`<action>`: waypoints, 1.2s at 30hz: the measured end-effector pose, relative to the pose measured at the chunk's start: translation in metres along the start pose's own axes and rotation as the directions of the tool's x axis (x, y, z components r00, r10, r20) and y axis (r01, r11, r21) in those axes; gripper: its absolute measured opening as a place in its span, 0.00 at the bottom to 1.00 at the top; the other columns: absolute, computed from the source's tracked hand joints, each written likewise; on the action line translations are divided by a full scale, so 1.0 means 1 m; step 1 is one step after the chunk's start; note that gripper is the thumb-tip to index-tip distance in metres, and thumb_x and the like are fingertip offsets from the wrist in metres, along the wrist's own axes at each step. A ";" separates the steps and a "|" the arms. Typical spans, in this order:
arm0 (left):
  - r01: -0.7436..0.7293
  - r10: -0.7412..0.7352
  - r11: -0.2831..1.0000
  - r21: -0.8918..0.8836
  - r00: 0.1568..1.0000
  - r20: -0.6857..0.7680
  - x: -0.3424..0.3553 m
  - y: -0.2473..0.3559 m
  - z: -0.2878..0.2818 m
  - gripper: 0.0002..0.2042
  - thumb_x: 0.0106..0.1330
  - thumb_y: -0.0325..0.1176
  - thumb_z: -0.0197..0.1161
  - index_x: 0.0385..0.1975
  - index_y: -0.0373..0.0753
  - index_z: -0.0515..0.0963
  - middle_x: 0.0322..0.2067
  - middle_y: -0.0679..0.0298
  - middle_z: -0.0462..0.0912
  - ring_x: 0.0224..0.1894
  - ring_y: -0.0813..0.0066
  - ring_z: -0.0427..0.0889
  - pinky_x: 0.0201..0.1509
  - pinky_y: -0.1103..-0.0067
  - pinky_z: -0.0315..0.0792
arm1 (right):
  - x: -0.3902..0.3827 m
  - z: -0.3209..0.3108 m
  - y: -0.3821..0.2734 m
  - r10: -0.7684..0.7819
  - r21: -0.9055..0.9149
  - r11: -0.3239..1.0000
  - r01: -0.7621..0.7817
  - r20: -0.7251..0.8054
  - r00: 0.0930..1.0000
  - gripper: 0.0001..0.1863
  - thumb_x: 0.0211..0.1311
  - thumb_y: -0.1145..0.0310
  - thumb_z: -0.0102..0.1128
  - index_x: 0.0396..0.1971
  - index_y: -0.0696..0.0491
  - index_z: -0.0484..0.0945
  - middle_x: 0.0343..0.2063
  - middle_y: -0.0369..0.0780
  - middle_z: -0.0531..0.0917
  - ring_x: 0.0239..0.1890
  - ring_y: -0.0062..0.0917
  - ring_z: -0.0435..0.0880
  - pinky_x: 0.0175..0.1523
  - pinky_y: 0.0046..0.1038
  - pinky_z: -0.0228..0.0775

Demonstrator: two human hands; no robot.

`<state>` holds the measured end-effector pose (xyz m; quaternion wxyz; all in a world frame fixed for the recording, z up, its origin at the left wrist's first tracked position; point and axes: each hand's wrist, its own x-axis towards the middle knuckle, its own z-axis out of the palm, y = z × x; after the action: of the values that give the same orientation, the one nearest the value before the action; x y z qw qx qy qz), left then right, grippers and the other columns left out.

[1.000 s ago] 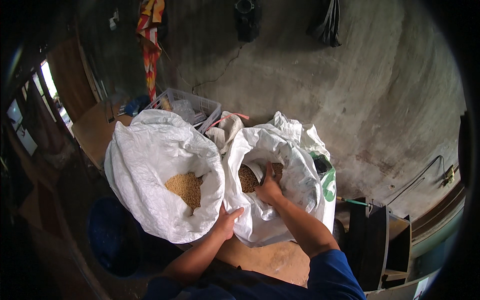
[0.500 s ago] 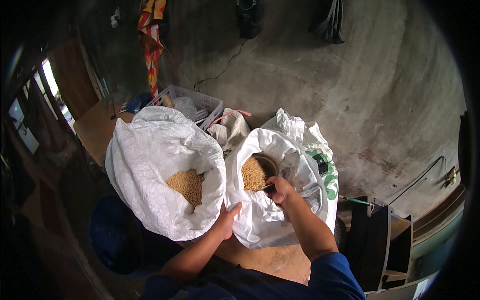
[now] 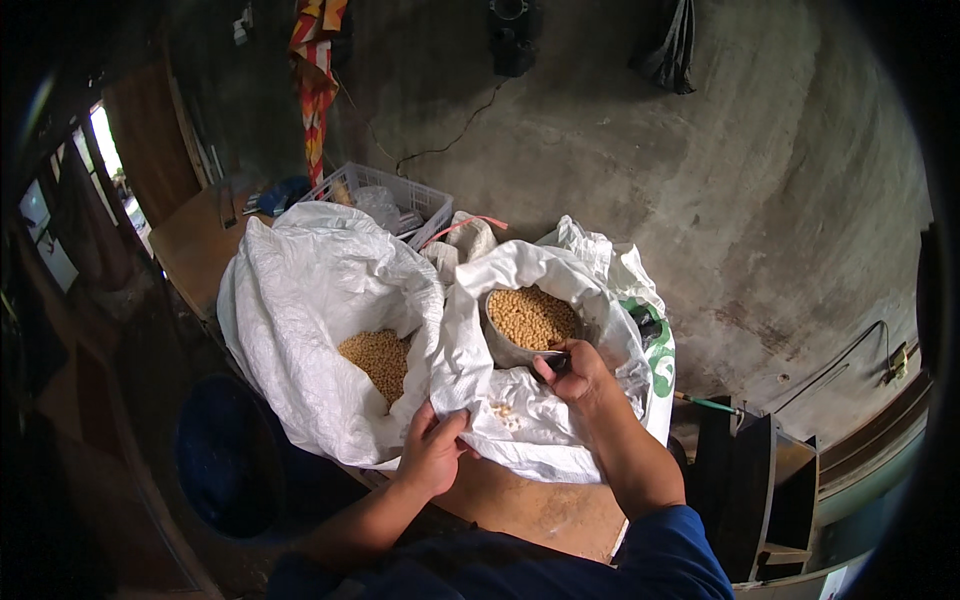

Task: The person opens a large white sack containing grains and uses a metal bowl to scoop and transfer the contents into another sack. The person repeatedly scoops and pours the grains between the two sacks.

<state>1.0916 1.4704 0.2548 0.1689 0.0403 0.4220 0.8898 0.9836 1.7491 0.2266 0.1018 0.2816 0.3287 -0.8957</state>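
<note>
Golden grain fills the bowl [image 3: 530, 325] that the right hand [image 3: 580, 375] has its fingers closed on above the right sack [image 3: 540, 430], left hand [image 3: 432, 450] pinching the rim; looks mid-scoop, so tipping it into the left sack [image 3: 300, 300] needs a steady carry.

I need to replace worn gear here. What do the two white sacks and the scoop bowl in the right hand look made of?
The left sack and right sack look like woven plastic: white, slightly glossy, holding stiff crinkled folds. The bowl of grain, held by the right hand, looks like dull grey metal with a thin rim, though grey plastic cannot be ruled out.
</note>
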 end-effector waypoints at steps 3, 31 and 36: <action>-0.024 0.025 1.000 0.013 0.999 -0.025 0.002 -0.015 -0.005 0.25 0.72 0.28 0.59 0.68 0.43 0.65 0.59 0.64 0.77 0.58 0.71 0.78 0.56 0.69 0.77 | -0.016 0.013 -0.001 0.003 -0.005 1.000 -0.003 0.043 0.999 0.09 0.72 0.73 0.45 0.40 0.63 0.72 0.41 0.48 0.75 0.40 0.37 0.80 0.44 0.33 0.89; 0.004 -0.049 0.959 0.283 0.987 0.152 -0.024 -0.048 -0.033 0.24 0.76 0.30 0.58 0.67 0.35 0.60 0.54 0.62 0.77 0.56 0.76 0.77 0.60 0.73 0.73 | -0.080 0.199 0.066 -0.150 -0.552 0.783 0.288 0.282 0.948 0.28 0.63 0.76 0.53 0.64 0.51 0.61 0.44 0.48 0.78 0.37 0.39 0.85 0.34 0.35 0.87; 0.049 -0.106 0.966 0.253 0.970 0.218 -0.024 -0.054 -0.041 0.27 0.75 0.27 0.57 0.71 0.37 0.58 0.58 0.61 0.75 0.58 0.72 0.77 0.61 0.71 0.73 | -0.017 0.211 0.117 -0.495 -0.888 -0.183 0.422 0.454 0.740 0.52 0.59 0.79 0.55 0.78 0.42 0.34 0.63 0.62 0.58 0.43 0.56 0.85 0.43 0.44 0.83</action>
<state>1.1196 1.4642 0.1887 0.2452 0.1468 0.5077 0.8128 0.9482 1.5236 0.3060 -0.0741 0.0164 0.9229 -0.3774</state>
